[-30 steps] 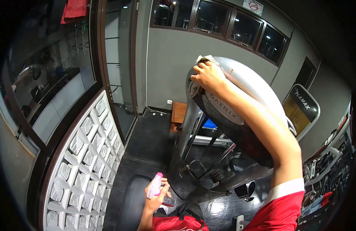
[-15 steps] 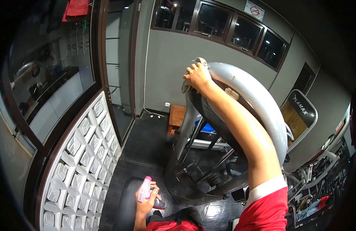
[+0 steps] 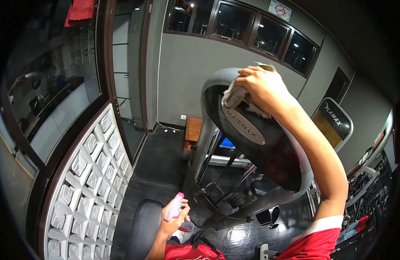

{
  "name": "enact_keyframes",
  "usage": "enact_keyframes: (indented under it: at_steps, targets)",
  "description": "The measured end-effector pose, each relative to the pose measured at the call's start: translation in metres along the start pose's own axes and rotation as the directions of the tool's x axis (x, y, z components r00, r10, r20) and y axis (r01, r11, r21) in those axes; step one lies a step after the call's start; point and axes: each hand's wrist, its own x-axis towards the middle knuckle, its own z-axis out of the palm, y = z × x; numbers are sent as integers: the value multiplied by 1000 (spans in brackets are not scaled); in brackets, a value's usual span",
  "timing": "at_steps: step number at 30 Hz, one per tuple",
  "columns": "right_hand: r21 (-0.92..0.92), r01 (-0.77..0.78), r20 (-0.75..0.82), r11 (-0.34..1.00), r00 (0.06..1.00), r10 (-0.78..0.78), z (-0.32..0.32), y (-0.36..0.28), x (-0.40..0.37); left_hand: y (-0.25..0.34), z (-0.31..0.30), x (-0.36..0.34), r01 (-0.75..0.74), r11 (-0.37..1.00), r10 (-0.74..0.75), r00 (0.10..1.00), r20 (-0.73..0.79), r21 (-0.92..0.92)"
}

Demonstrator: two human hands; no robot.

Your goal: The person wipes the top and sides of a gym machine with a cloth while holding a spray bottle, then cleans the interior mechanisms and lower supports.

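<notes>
My right hand (image 3: 261, 86) is closed over a greyish cloth (image 3: 235, 95), pressing it against the top of the gym machine's curved grey frame (image 3: 221, 76). Part of the cloth hangs over the black panel, above an oval plate reading MATRIX (image 3: 244, 125). Low in the view, my left hand (image 3: 176, 219) grips a spray bottle with a pink and white trigger head (image 3: 174, 207). The bottle's lower part is mostly hidden by my fingers; a reddish bit shows beneath them.
A black padded bench (image 3: 144, 227) lies beside my left arm. White patterned wall panelling (image 3: 85, 190) and a glass partition stand at left. Behind the machine is a wooden box (image 3: 192, 132); a PLAMAX machine (image 3: 334, 121) and other equipment stand at right.
My right hand has moved with the cloth from the frame's left side rightward along its top, exposing the MATRIX plate. My left hand with the spray bottle sits slightly further right in view.
</notes>
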Motion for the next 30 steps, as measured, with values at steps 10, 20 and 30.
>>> enact_keyframes:
  at_steps: [10,20,30]
  targets:
    - [34,-131,-115,991,984,134,-38,-12,-64,1,-10,10,18,999,-20,998,62,32]
    - [7,60,158,998,986,-61,33,-24,62,3,-15,14,22,999,-24,999,46,28]
    - [-243,139,255,960,964,-75,176,-111,123,9,-47,-15,9,1000,-11,985,-174,-12]
